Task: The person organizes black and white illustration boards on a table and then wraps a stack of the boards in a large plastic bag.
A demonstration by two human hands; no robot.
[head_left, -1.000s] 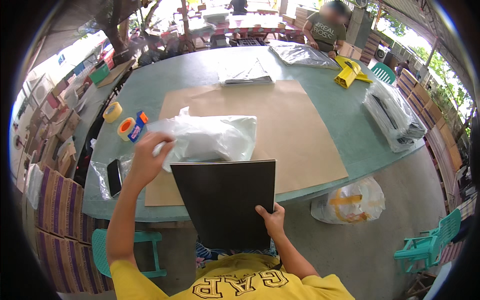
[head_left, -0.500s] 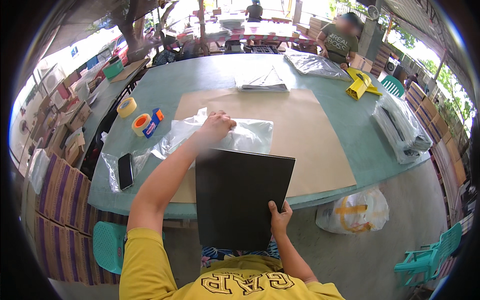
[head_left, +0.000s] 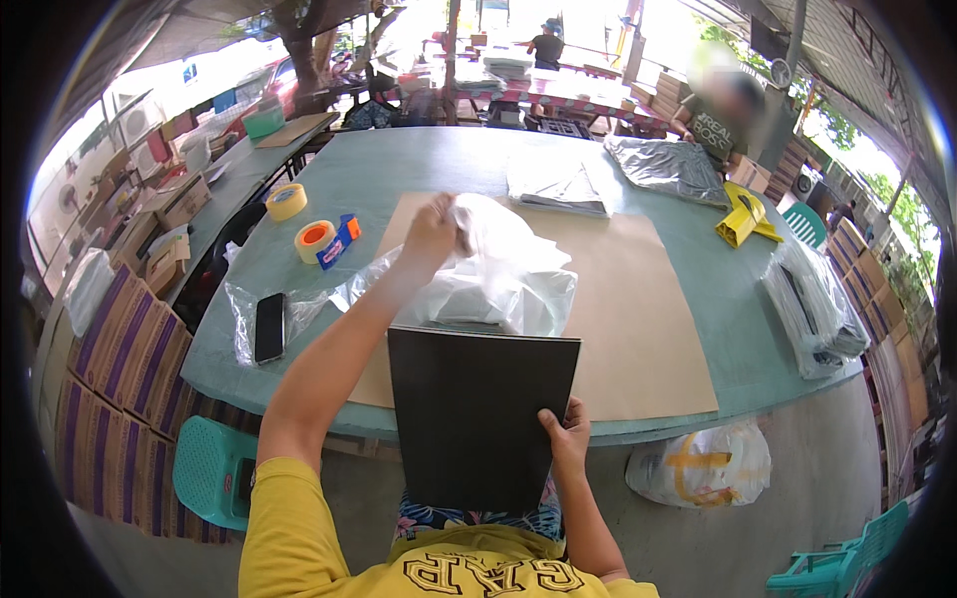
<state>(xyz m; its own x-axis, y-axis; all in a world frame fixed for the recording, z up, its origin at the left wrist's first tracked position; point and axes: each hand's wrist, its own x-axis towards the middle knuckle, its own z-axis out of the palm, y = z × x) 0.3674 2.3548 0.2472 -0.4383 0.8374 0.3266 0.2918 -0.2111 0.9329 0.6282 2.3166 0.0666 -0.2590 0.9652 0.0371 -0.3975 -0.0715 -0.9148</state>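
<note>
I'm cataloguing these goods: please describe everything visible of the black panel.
The black panel is flat, rectangular and plain-faced, with a thin pale line along its top edge; its material is unclear. The right hand grips its right side, thumb on the face. Held before the person's lap, it hides part of the table edge; whether they touch is unclear.
</note>
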